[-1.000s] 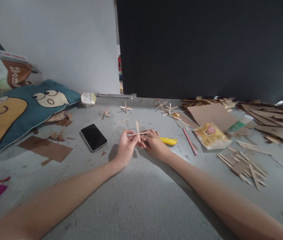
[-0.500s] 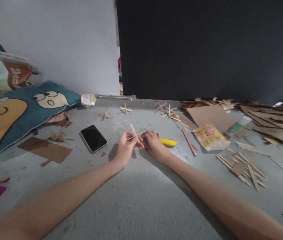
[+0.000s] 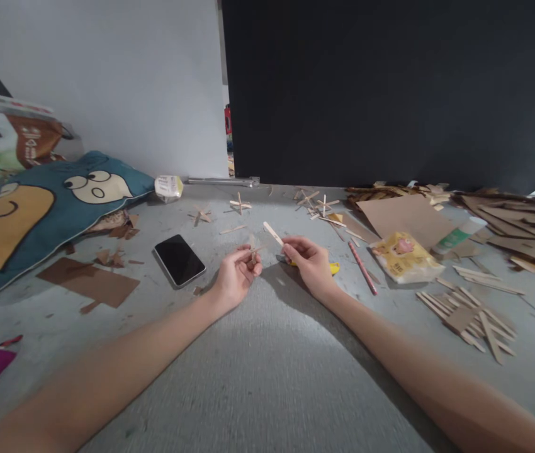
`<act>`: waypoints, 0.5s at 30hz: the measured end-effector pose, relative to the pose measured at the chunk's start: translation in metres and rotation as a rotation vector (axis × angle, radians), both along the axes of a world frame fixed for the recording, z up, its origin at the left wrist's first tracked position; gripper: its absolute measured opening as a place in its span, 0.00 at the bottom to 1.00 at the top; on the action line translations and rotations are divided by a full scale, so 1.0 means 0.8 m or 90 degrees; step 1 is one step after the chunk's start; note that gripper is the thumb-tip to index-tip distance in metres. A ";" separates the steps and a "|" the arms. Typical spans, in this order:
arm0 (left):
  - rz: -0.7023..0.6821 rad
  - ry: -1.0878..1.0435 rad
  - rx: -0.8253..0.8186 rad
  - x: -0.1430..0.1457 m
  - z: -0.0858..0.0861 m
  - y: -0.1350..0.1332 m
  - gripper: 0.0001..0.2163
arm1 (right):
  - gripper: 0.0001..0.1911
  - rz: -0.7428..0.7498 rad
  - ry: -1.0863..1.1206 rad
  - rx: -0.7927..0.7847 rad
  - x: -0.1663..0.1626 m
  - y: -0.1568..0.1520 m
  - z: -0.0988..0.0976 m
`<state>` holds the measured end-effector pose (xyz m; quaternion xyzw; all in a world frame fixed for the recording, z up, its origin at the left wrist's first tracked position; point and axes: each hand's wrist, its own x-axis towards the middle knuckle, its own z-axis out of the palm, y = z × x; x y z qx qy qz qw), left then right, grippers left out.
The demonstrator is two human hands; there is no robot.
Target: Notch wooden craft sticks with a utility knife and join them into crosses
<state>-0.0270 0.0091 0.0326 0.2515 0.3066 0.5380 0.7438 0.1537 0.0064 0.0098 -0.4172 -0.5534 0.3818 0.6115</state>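
Note:
Pinched in my left hand (image 3: 238, 274) is a thin wooden stick (image 3: 259, 250), partly blurred, with its tip pointing right. My right hand (image 3: 309, 261) grips a flat popsicle stick (image 3: 273, 233) by its lower end, the free end slanting up to the left. A small gap separates the two hands above the grey table. Under my right hand lies a yellow utility knife (image 3: 334, 268), mostly covered. Beyond the hands, crossed-stick pieces stand on the table, among them one star-like piece (image 3: 240, 203) and another (image 3: 325, 205).
A phone (image 3: 179, 260) and brown cardboard (image 3: 90, 280) lie on the left beside a cushion (image 3: 73, 207). To the right are a red pencil (image 3: 362, 268), a tissue pack (image 3: 406, 257), a glue stick (image 3: 459, 236) and a pile of popsicle sticks (image 3: 487, 333). A dark panel rises behind.
My hands have moved apart, where before they met over crossed sticks. The right hand now holds one popsicle stick by itself, and the left keeps a thin stick.

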 end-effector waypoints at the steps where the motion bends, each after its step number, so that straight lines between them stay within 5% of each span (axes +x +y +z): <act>1: -0.013 -0.008 -0.004 0.000 0.000 0.000 0.02 | 0.19 0.017 0.013 -0.010 -0.001 -0.001 0.001; 15: -0.084 -0.029 0.014 -0.002 -0.001 -0.003 0.06 | 0.21 0.085 0.087 -0.086 -0.003 -0.003 0.002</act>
